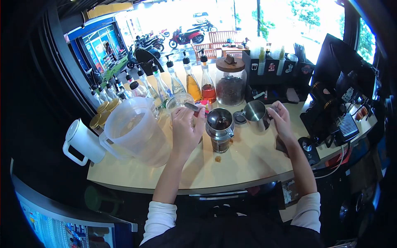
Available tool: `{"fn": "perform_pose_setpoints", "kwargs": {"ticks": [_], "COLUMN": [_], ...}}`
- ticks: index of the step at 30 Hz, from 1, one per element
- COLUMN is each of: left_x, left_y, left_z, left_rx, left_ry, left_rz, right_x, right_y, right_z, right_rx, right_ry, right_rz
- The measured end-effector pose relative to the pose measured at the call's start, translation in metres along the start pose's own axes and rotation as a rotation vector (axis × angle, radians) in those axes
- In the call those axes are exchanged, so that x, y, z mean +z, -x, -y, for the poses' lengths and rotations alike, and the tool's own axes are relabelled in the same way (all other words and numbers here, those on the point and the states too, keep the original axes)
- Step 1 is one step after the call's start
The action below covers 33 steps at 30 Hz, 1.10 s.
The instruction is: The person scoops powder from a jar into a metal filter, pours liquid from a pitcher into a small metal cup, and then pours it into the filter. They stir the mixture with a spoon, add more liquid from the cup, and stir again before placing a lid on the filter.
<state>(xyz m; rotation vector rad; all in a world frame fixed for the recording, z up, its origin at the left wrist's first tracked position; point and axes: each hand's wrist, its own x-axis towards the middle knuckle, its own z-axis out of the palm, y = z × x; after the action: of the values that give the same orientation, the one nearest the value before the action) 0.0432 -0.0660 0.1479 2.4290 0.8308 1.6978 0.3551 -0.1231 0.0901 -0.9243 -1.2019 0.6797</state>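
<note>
My left hand is closed around a small utensil whose flat metal end points up and left; the rest is hidden by the fingers. My right hand grips the handle of a steel pitcher, tilted slightly with its mouth toward me. Between the hands, a metal drip filter with dark contents sits on a glass. A small dark round lid lies between filter and pitcher. Behind my left hand is a clear container.
A large translucent jug and a white pitcher stand at the left. Pump bottles and a wooden-lidded jar line the back. A black cup organizer and a coffee machine stand at the right. Brown spots mark the counter.
</note>
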Motion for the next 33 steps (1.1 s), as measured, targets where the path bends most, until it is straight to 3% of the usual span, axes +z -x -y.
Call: {"fn": "perform_pose_setpoints", "kwargs": {"ticks": [8, 13, 17, 22, 33], "left_x": [0.000, 0.001, 0.005, 0.008, 0.012], "left_y": [-0.001, -0.003, -0.004, -0.004, -0.003], "left_z": [0.002, 0.004, 0.009, 0.011, 0.014], "left_rx": [-0.026, -0.055, -0.063, -0.076, -0.074], "left_ry": [0.025, 0.063, 0.080, 0.074, 0.049], "left_rz": [-0.068, -0.088, -0.095, -0.098, -0.077], "right_x": [0.042, 0.070, 0.075, 0.095, 0.121], "right_y": [-0.037, -0.050, -0.062, -0.067, -0.070], "right_z": [0.072, 0.101, 0.101, 0.109, 0.112], "right_rx": [-0.146, -0.241, -0.185, -0.261, -0.338], "right_ry": [0.097, 0.369, 0.501, 0.679, 0.756], "right_rz": [0.277, 0.362, 0.439, 0.476, 0.583]}}
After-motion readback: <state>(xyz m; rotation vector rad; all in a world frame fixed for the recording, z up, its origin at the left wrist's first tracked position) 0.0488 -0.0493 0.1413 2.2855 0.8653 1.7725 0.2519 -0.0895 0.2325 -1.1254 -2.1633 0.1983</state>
